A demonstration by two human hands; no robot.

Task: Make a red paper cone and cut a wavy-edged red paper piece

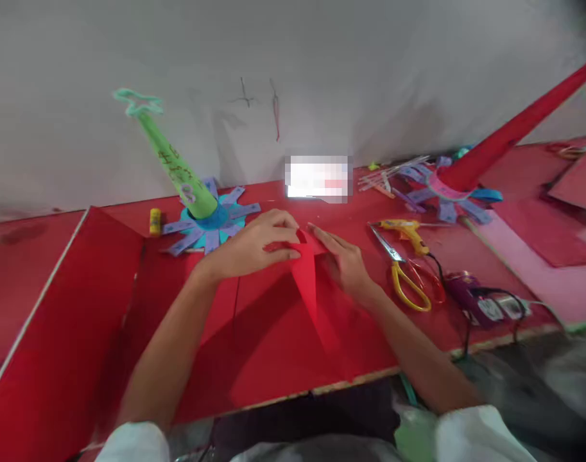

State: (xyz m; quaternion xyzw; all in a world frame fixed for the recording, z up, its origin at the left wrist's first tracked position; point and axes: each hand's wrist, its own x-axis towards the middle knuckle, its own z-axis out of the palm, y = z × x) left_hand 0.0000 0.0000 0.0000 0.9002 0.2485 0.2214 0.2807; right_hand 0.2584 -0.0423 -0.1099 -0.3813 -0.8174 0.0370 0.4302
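Note:
A sheet of red paper [305, 276], bent into a narrow pointed shape, is held upright above the red tabletop. My left hand [258, 242] pinches its upper left edge between thumb and fingers. From the other side my right hand [343, 260] grips the same paper, its fingers fairly straight and its thumb hidden. Behind my left wrist stands a green paper cone [191, 173] with a star-shaped outline on top and a blue base with purple strips. Some of the paper blends into the red surface below.
Scissors [398, 266], a yellow glue gun [408, 232] and a purple can [475, 298] with a dark cable lie to the right. Behind them leans a red cone [509, 135]. A bright blurred screen [318, 178] stands by the wall. At left are a glue stick [155, 221] and a red board [76, 314].

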